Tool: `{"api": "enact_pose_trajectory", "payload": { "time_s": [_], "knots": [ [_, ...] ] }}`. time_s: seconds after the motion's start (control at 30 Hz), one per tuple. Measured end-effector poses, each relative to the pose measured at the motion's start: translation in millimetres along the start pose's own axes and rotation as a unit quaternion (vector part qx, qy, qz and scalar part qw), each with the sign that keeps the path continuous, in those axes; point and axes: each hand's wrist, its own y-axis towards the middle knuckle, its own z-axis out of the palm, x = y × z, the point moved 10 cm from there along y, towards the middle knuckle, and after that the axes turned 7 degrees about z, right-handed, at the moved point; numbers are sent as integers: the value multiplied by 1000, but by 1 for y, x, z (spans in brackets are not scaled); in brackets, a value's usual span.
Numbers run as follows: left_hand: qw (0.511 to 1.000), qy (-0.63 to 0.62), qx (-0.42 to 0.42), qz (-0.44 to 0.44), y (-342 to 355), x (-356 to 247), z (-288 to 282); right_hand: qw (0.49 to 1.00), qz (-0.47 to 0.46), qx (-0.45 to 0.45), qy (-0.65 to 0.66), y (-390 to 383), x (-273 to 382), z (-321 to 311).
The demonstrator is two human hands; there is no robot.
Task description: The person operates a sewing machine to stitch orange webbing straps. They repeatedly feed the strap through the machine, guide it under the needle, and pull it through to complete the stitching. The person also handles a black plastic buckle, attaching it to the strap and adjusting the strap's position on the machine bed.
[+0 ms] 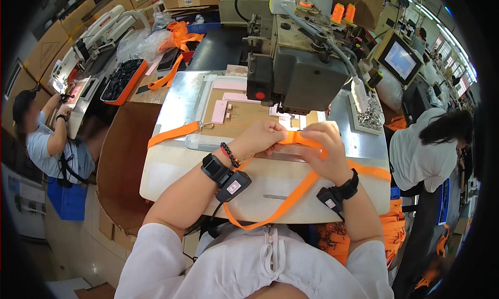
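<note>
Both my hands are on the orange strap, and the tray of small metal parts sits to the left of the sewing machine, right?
Not quite: the tray of small metal parts sits to the right of the sewing machine, as the head view shows.

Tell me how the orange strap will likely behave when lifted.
The strap is probably floppy, since it curves in a loose loop near the table's near edge. It seems light, looking thin and narrow. It probably won't roll, being a flat band.
</note>
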Motion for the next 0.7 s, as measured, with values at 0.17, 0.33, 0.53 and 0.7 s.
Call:
{"api": "enact_pose_trajectory", "payload": {
  "time_s": [0.17, 0.33, 0.53, 0.7],
  "knots": [
    [1000, -27, 5, 1, 12, 10, -5, 990, -104, 87, 42, -3, 61, 31],
    [998, -48, 9, -32, 18, 16, -3, 974, -214, 60, -33, -4, 109, 58],
    [992, -115, -7, -59, 13, 11, -2, 962, -255, 22, -93, 2, 123, 62],
    [998, 55, -20, 21, 10, -4, 0, 979, -197, 35, 41, 0, 120, 53]
  ]
}}
